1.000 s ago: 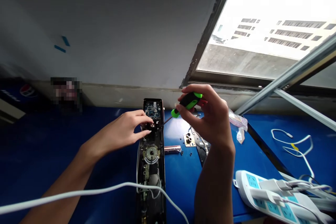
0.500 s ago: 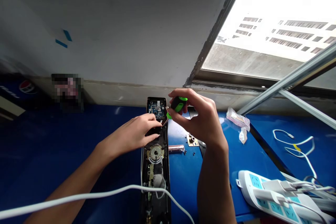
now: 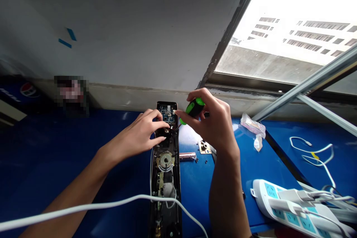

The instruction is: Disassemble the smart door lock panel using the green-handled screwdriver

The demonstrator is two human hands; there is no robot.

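Observation:
A long, narrow black device housing (image 3: 174, 171) lies open on the blue table, its inside facing up. Near its far end is a blue circuit board (image 3: 168, 113), and a round speaker-like part (image 3: 166, 161) sits midway along. My right hand (image 3: 214, 119) grips a green and black screwdriver (image 3: 194, 108), tilted, its tip down at the housing's right inner edge just below the board. My left hand (image 3: 146, 130) rests over the left side of the housing with thumb and fingers apart. Whether its fingertips hold any small part cannot be made out.
Right of the housing lie a pinkish cylinder (image 3: 187, 156), a small square board (image 3: 204, 147) and several tiny dark screws. A white cable (image 3: 111, 205) crosses the foreground. Farther right are a power strip (image 3: 262, 197) with plugs, a coiled white cable (image 3: 320, 160) and a plastic packet (image 3: 253, 125).
The screwdriver has tipped further right at its handle, with my right hand shifting slightly. My left hand has drawn back a little to the left, uncovering more of the housing.

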